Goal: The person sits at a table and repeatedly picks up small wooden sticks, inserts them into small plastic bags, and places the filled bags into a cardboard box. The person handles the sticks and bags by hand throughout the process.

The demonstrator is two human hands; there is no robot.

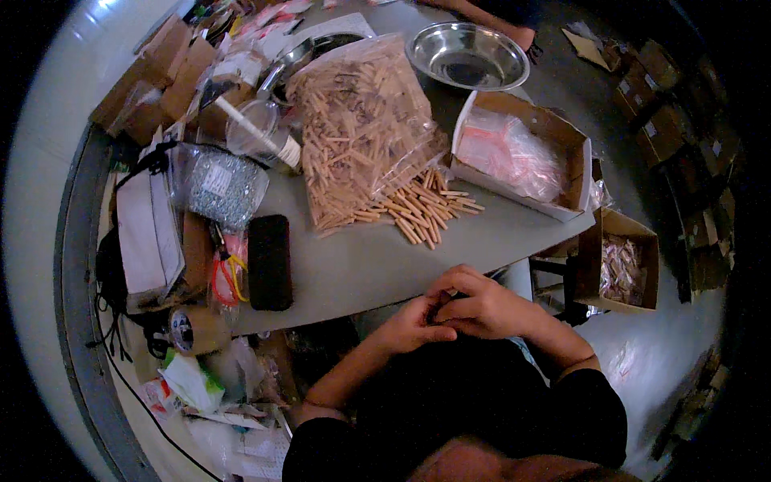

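Observation:
Close to my body, at the table's front edge, my left hand (412,324) and my right hand (484,304) meet with their fingers curled together. Whatever lies between them, if anything, is hidden by the fingers. Beyond them on the grey table (353,269) is a loose pile of short wooden dowels (426,210). The dowels spill from the mouth of a large clear plastic bag (361,120) full of the same pieces. To the right of the pile stands an open cardboard box (578,173) with clear, pink-marked plastic bags (514,153) inside.
Left on the table lie a black phone (269,263), yellow-and-red-handled pliers or scissors (230,273) and a bag of small metal parts (218,186). A steel basin (468,56) sits at the back. Lower right is a box of packed bags (622,269). Another person's arm (490,22) shows at the far edge.

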